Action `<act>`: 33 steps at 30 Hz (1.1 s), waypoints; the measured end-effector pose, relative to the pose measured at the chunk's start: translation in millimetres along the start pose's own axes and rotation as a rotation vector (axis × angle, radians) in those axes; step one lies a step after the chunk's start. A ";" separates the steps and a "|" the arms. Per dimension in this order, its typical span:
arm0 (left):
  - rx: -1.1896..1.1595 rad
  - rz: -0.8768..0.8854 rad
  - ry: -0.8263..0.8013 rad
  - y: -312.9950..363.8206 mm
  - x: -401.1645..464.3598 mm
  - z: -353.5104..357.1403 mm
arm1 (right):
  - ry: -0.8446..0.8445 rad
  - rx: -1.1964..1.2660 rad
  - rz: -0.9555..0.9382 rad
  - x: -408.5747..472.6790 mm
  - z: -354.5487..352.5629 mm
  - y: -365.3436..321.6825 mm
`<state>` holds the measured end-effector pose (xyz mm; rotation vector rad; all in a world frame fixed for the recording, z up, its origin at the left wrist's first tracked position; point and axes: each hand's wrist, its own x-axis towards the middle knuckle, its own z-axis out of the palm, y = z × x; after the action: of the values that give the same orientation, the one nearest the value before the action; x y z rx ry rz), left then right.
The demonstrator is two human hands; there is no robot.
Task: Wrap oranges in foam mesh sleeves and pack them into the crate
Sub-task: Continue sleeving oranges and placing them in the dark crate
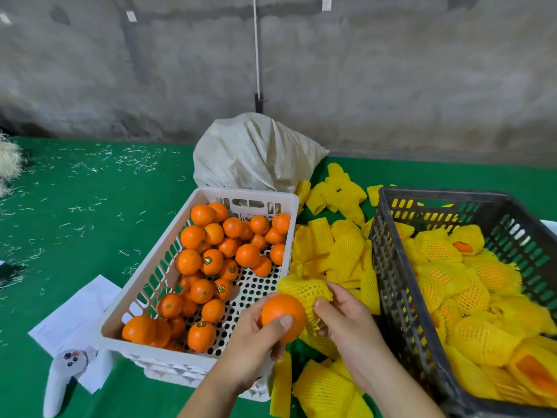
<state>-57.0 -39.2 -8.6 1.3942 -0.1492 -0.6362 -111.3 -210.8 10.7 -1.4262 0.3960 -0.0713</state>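
Left hand [256, 342] grips a round bare orange [283, 316], thumb curled over it. Right hand [346, 315] pinches a yellow foam mesh sleeve [304, 289], stretched against the orange. White perforated plastic crate [144, 291] at 10 o'clock holds stickered oranges, sticker text unreadable. Dark slotted crate [391, 285] at 3 o'clock holds wrapped fruit.

open-topped black crate [391, 267] (right), loose sleeves [334, 248] filling gap beside white crate [180, 362]

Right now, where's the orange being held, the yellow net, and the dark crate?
orange [281, 315]: head view, bare front skin.
yellow net [304, 289]: head view, top of the mesh.
dark crate [391, 297]: head view, left wall.
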 end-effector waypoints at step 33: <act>0.077 0.303 0.045 -17.9 -6.5 -3.0 | 0.306 -0.521 -0.475 -16.3 32.0 26.8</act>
<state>-66.9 -34.1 -24.3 1.4232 -0.3451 -0.3496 -121.7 -171.8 -8.8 -2.0127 0.3294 -0.6143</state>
